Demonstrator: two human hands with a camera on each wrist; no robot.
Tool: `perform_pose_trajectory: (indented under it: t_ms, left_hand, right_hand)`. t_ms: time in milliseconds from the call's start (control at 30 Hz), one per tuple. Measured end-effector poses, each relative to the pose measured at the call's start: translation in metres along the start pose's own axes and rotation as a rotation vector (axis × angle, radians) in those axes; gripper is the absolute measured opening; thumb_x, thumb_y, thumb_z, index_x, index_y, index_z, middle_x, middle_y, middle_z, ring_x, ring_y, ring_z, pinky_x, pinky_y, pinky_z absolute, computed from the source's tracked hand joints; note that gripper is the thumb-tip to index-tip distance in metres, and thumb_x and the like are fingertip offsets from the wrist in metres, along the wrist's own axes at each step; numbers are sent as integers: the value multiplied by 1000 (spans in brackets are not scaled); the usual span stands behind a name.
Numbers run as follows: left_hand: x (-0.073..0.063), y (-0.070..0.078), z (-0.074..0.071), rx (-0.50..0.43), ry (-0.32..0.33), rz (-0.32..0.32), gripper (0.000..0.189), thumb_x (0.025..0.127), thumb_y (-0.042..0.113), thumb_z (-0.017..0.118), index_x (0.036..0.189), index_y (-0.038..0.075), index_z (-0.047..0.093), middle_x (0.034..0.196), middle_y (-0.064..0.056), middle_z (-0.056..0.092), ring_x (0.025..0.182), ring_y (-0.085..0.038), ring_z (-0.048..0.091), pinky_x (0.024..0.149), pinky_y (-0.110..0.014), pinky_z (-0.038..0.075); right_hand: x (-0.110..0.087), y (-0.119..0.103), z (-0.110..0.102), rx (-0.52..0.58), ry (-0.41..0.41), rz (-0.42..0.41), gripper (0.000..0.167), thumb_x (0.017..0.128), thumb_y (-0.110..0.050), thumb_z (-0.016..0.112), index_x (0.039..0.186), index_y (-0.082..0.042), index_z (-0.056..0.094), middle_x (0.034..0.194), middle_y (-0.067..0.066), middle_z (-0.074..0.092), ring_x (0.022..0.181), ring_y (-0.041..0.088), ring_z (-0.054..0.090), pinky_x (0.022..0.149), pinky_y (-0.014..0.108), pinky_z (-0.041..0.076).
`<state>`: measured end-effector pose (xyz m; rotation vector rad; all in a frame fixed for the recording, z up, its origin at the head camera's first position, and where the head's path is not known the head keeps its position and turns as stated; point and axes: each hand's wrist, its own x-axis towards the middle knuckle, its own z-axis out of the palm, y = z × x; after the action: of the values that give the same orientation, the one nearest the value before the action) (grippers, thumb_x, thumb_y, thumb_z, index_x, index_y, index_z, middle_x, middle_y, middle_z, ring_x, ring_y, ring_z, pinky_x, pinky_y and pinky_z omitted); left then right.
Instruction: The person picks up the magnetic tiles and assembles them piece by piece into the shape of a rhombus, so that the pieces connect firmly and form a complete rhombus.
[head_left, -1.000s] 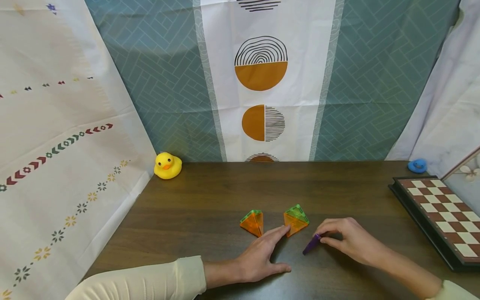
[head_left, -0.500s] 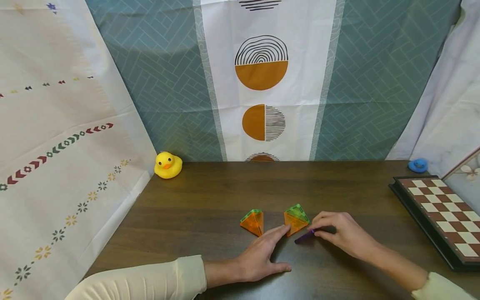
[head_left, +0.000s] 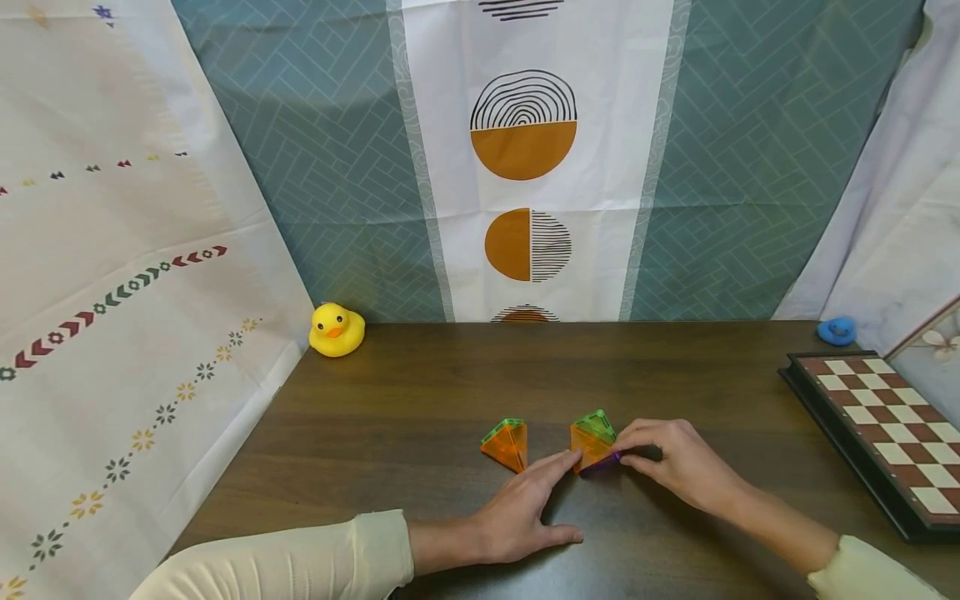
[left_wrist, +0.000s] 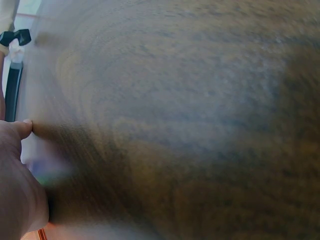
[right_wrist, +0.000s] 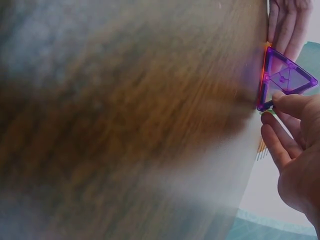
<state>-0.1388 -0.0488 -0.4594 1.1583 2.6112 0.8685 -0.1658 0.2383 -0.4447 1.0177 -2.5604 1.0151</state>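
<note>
My right hand pinches a purple translucent triangular magnetic tile between thumb and fingers. In the right wrist view the tile stands on edge at the tabletop. In the head view only a purple sliver shows, right along the lower right edge of an orange and green magnetic-tile piece. My left hand rests on the table with fingers extended, a fingertip at that piece's orange side and the thumb stretched out sideways. A second orange and green tile piece stands just beyond the left fingers.
A brown and white chessboard lies at the right on the dark wooden table. Toward the back are a yellow rubber duck at left and a small blue duck at right. Patterned cloths hang behind.
My right hand has moved leftward and away from me, bringing the purple tile up against the right-hand orange and green piece, which has shifted slightly. My left hand has stayed put.
</note>
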Motion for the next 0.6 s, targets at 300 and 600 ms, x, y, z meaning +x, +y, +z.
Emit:
perform_pose_trajectory:
  t_ms: [300, 600]
  left_hand:
    - [0, -1, 1, 5, 2, -3, 90, 98, 38, 80, 167, 9, 31, 168, -11, 38, 153, -22, 38, 122, -44, 37]
    - [0, -2, 1, 4, 15, 16, 91, 97, 37, 81, 167, 8, 30, 167, -12, 39, 153, -22, 39, 122, -43, 37]
  right_hand:
    - [1, -1, 3, 15, 55, -5, 33, 82, 4, 89, 104, -19, 81, 105, -9, 76, 91, 11, 73, 77, 35, 63]
    - [3, -2, 5, 12, 101, 22, 32, 82, 0, 90, 101, -23, 80, 99, -15, 74, 85, 3, 68, 73, 33, 62]
